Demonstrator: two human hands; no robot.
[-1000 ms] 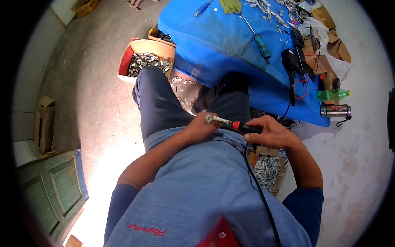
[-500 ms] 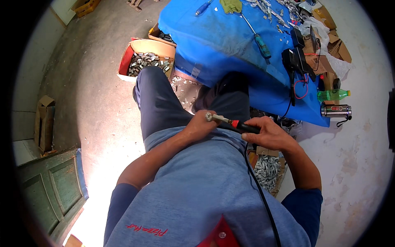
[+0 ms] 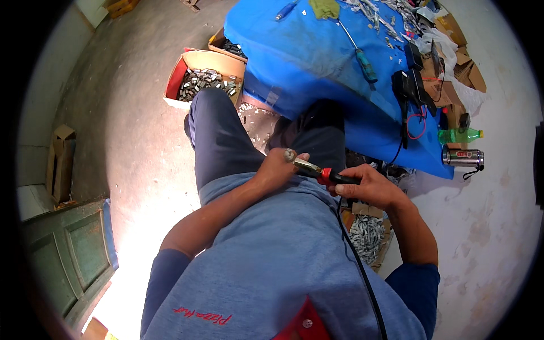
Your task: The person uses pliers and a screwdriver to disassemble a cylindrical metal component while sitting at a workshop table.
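Pliers (image 3: 325,176) with red-and-black handles lie across my lap, in front of my shirt. My right hand (image 3: 372,186) is wrapped round their handles, thumb along the near side. Their metal jaws point left, to the fingers of my left hand (image 3: 276,171). That hand is closed on a small silvery metal piece (image 3: 289,154), which shows at the top of its fist. Whether the jaws bite on the piece is too small to tell. A black cord (image 3: 362,272) runs down my shirt from beside the right hand.
Ahead, a blue-covered table (image 3: 306,62) carries a green-handled screwdriver (image 3: 366,66), a blue-handled tool (image 3: 286,11), a green cloth (image 3: 324,8) and metal scraps. A carton of small metal parts (image 3: 207,84) stands beyond my left knee. A green bottle (image 3: 460,135) and steel flask (image 3: 463,157) are right.
The pliers have turned slightly, showing more of their red grips. My left hand has shifted a little, and its thumb now shows beside the jaws. The view has moved slightly.
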